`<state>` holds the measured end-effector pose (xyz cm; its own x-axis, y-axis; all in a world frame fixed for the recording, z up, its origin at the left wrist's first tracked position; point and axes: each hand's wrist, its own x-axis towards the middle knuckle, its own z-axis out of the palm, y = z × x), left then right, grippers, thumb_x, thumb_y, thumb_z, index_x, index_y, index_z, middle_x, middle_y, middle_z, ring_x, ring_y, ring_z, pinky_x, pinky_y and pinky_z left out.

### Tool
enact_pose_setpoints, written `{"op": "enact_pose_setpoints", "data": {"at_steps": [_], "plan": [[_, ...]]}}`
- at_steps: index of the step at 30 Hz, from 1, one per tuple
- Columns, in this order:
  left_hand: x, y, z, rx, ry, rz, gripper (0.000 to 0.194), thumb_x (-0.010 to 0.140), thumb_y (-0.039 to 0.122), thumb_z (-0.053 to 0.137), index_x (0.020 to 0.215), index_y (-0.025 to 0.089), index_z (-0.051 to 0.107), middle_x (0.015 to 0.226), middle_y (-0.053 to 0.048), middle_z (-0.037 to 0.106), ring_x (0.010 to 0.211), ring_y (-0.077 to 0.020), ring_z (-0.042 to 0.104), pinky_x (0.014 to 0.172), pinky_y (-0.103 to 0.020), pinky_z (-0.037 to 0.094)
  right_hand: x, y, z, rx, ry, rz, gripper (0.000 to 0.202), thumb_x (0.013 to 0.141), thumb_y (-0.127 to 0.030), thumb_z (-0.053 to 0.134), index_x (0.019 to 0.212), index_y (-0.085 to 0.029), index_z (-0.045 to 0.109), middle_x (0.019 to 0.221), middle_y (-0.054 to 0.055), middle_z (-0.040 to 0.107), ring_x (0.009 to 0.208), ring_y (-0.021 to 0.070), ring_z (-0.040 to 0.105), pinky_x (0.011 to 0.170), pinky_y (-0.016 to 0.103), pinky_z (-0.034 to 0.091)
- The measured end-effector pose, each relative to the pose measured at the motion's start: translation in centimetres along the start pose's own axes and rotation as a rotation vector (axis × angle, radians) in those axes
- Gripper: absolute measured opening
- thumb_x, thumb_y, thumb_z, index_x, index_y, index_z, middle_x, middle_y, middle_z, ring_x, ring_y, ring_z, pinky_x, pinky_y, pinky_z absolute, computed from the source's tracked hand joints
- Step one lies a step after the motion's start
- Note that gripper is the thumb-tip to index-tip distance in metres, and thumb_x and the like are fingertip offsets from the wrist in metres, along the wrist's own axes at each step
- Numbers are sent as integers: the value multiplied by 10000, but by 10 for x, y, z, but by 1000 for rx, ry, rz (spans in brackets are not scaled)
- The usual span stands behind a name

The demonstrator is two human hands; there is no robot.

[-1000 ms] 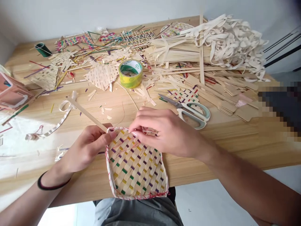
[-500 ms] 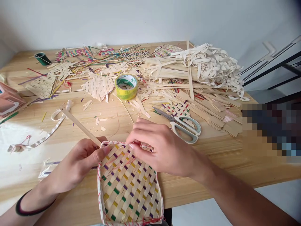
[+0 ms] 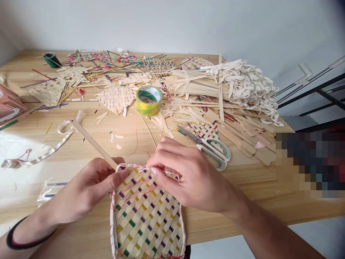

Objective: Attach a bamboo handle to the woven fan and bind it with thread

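A woven panel [image 3: 148, 216] of pale strips with purple, yellow and green pieces has a white edging stitched with red thread. My left hand [image 3: 94, 189] pinches its upper left corner, thumb on the front, where a flat wooden stick [image 3: 94, 144] sticks out up and to the left. Over the top edge, my right hand [image 3: 185, 174] pinches a thin needle [image 3: 142, 169] between thumb and forefinger, its tip pointing left. Loose red thread lies across the weave.
Scissors [image 3: 207, 145] lie beyond my right hand. Behind are a tape roll [image 3: 148, 101], woven scraps [image 3: 117, 99], a green spool [image 3: 52, 60], bundled strips [image 3: 194, 84] and piled white ribbon [image 3: 250, 84]. A white ribbon strip [image 3: 50, 153] curls at the left.
The view has shifted slightly. My right hand has drawn back a little from the top edge, and the needle now shows more clearly. My left hand keeps its hold on the corner.
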<state>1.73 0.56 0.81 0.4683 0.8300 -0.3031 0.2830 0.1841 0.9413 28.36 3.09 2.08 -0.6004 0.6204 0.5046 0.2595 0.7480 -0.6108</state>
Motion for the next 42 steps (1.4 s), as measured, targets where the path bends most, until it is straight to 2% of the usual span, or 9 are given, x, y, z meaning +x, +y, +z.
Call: {"op": "enact_pose_setpoints", "data": {"at_steps": [3,8,14,21,27,32,42], "plan": [[-1,2,2,2,-18,6,534,1045,649,666,812,191,810,761,-29,740,669,-160,611,583,-218,494,0,-3,0,-10,-7,-6,208,1032,1,586,927,-154,675,845,23,661,846,160,565,793,303,501],[2,7,4,-79,-58,22,492,1089,562,645,844,165,801,789,-24,744,698,-143,598,617,-210,486,-1,-5,4,-48,-9,-27,235,1050,-1,557,917,-160,669,817,26,629,828,167,548,759,311,490],[0,7,3,-34,-34,17,535,1073,577,654,743,162,719,704,10,635,644,-113,500,565,-193,419,-2,-8,5,-108,3,-50,261,1049,1,540,879,-160,657,792,30,575,807,175,508,737,317,480],[1,9,1,-41,-102,28,488,1106,531,607,829,156,751,764,1,677,692,-122,535,622,-193,450,-2,-9,8,-119,5,-61,252,1051,-5,524,908,-169,652,802,32,570,800,183,496,708,328,467],[2,6,2,-10,-86,25,505,1088,573,617,834,160,758,744,-10,665,672,-144,537,606,-226,462,-3,-9,9,-126,1,-68,260,1057,-6,514,912,-181,640,808,34,573,803,189,502,702,337,464],[2,6,3,-24,-89,33,501,1096,563,604,823,174,762,769,-23,702,703,-161,587,631,-238,489,-3,-8,7,-121,0,-96,251,1051,2,519,913,-169,641,812,35,568,811,186,505,710,335,469],[4,9,4,31,-64,38,463,1064,525,653,762,185,742,695,-10,679,637,-155,567,567,-228,470,-3,-11,5,-199,-61,-135,278,1031,41,515,913,-168,655,823,47,573,823,202,483,726,357,486]]}}
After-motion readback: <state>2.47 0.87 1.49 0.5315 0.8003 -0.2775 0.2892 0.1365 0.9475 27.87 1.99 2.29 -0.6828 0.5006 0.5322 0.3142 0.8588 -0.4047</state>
